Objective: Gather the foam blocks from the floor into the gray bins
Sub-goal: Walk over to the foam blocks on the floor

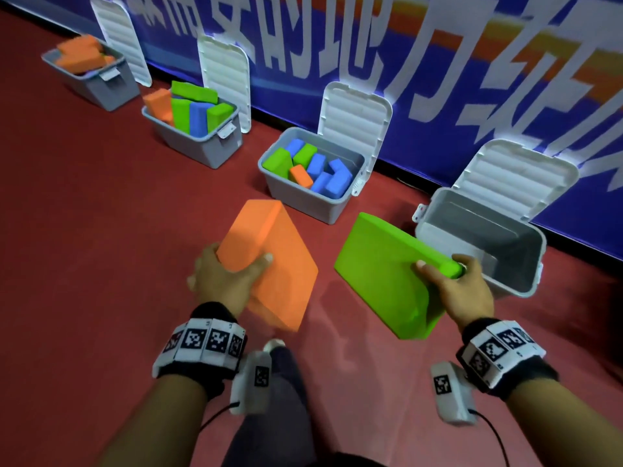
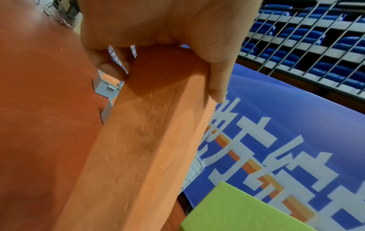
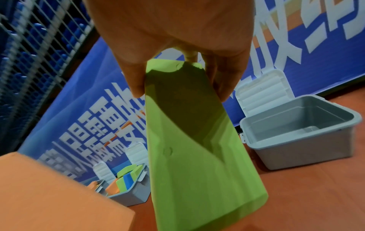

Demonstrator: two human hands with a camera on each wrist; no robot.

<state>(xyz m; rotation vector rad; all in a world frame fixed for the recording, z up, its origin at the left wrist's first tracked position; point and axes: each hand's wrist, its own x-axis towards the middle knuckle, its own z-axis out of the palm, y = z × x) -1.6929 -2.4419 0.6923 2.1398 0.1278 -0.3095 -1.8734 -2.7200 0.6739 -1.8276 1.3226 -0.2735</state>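
Hands carry blocks: left grip (image 1: 224,276) clamps orange block (image 1: 269,261), right grip (image 1: 467,286) green block (image 1: 384,274); head view alone shows four bins.

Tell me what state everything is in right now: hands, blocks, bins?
Left hand: grips the orange block.
Right hand: grips the green block.
Orange block: held off the floor, tilted.
Green block: held off the floor, tilted.
Nearest bin: lid up, empty.
Second bin: lid up, partly filled.
Third bin: lid up, crammed.
Farthest bin: lid up, heaped.
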